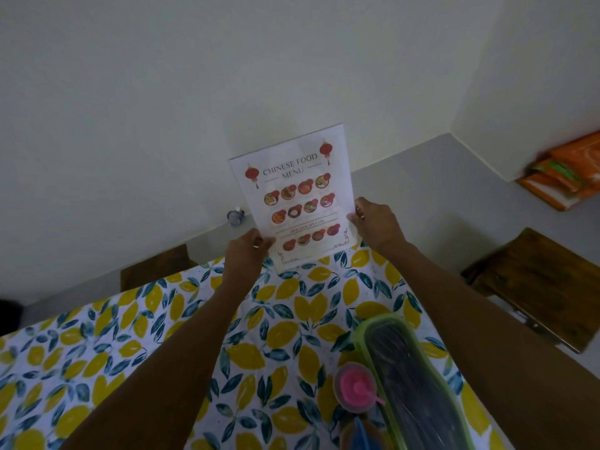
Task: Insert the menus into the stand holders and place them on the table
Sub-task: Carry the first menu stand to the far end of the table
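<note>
- Menu (293,199), a white sheet headed "Chinese Food Menu" with rows of dish pictures and red lanterns, is standing upright and slightly tilted at the far edge of the surface (97,336), in front of the pale wall; whether it is already in a holder is hard to tell.
- Left hand (245,254) is gripping the menu's lower left edge, thumb on the front.
- Right hand (376,222) is pinching the lower right edge, fingers closed on it.
- Both arms are reaching out over the lemon-print cloth covering the surface.
- A green-rimmed tray (412,384) is lying near the right arm, with a pink-lidded jar (355,388) just beside it.
- A small clear item (236,216) is sitting on the floor by the wall, left of the menu.
- A dark wooden stool (539,280) is standing to the right, apart from the surface.
</note>
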{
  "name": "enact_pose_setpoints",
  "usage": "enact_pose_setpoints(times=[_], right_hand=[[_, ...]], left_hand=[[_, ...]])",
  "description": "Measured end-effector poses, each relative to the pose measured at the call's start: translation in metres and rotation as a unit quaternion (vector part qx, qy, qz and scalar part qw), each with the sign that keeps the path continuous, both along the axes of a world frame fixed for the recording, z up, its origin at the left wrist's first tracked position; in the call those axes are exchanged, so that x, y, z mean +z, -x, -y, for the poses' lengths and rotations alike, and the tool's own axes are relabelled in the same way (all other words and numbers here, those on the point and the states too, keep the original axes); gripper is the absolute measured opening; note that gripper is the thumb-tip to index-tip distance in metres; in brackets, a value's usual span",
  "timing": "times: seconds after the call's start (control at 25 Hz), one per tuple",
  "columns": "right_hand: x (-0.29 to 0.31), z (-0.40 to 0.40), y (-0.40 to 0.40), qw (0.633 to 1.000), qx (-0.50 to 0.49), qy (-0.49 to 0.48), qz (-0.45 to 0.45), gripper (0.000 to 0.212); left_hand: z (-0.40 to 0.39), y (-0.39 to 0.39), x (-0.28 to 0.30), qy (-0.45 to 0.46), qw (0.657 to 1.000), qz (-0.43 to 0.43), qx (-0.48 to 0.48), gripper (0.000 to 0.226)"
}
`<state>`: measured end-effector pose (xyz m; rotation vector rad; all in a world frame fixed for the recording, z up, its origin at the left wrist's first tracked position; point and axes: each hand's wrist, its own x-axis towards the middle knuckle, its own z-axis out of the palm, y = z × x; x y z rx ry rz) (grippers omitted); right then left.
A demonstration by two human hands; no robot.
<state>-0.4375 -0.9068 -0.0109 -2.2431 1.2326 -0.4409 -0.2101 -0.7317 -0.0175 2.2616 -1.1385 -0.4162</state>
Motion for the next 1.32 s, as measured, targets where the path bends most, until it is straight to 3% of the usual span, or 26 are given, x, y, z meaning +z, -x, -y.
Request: enact_pose_setpoints(times=[0.48,0.76,0.92,1.16,1.32], right_hand=[[-0.006,-0.013,-0.004,0.999,-0.044,-0.003,-0.007,0.022],[0.006,-0.024,0.004,0.998,-0.047,-0.024,-0.036,0.036],[0.034,-0.04,0.015,0.996,-0.059,-0.027,-0.056,0.043],[0.092,-0.091,0.01,0.98,0.033,0.058,-0.188,0.062],[0.125,-0.163,-0.016,0.968,0.079,0.101,-0.216,0.064]], left_hand=[[-0.002,0.006,0.003,-0.018,1.0,0.018,-0.007,0.029],[-0.002,0.01,0.016,-0.122,0.99,0.067,-0.02,0.051],[-0.014,0.017,0.036,-0.133,0.987,0.087,-0.025,0.056],[-0.06,0.027,0.09,-0.106,0.965,0.231,-0.071,0.065],[-0.131,0.02,0.122,-0.097,0.954,0.27,-0.084,0.07]])
